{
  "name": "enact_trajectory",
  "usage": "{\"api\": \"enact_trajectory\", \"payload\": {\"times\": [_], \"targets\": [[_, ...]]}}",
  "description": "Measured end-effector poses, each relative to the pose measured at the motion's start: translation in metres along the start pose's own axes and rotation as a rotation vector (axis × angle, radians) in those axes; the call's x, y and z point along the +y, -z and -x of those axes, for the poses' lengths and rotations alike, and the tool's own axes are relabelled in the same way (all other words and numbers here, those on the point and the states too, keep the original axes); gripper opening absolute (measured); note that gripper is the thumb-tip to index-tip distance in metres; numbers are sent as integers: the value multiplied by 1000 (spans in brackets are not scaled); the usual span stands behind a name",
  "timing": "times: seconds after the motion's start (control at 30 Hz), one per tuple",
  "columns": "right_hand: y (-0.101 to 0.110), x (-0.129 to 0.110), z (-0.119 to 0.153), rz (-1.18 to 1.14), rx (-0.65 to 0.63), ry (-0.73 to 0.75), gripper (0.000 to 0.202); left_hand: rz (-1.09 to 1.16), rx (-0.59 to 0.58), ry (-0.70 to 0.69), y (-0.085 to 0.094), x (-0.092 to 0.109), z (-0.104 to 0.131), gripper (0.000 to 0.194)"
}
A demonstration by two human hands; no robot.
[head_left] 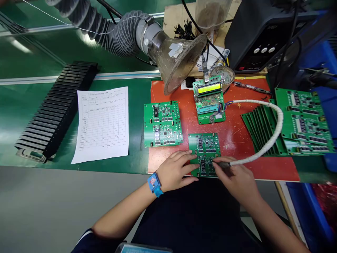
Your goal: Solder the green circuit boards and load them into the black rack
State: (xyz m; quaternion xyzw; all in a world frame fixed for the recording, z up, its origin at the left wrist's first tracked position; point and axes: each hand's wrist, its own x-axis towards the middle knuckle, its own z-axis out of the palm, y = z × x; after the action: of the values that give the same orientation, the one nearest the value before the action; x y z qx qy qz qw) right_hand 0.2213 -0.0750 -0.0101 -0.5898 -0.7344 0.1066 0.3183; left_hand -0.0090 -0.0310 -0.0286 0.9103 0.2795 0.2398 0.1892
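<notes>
A green circuit board (204, 144) with two dark digit displays lies at the table's front edge. My left hand (176, 168), with a blue wrist strap (155, 182), rests against the board's left side, its fingers stretched out and spread. Between the thumb and fingers of my right hand (237, 175) is a dark-ended probe (223, 164), held over the lower right part of the board; its tip is hidden. A white-wrapped cable (276, 130) loops from the probe to a programmer board (209, 100) with a lit yellow screen and a blue socket.
Left of my work stand more green boards (163, 123), a printed form (102, 126) and a black slotted rack (58, 109). Several stacked boards (302, 119) lie at right. A fume hood (179, 59) hangs above, near a black device (263, 38) and a pen (251, 87).
</notes>
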Motion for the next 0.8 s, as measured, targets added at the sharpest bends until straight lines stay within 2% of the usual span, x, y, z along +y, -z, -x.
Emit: {"api": "enact_trajectory", "payload": {"times": [0.27,0.53,0.8], "targets": [[4,-3,0,-43,-33,-13,13,0,-10,4,-1,0,1,40],[-10,-5,12,-17,89,-47,6,-1,-30,10,1,0,1,40],[-3,-9,7,-42,44,-5,8,8,-11,1,0,0,1,39]]}}
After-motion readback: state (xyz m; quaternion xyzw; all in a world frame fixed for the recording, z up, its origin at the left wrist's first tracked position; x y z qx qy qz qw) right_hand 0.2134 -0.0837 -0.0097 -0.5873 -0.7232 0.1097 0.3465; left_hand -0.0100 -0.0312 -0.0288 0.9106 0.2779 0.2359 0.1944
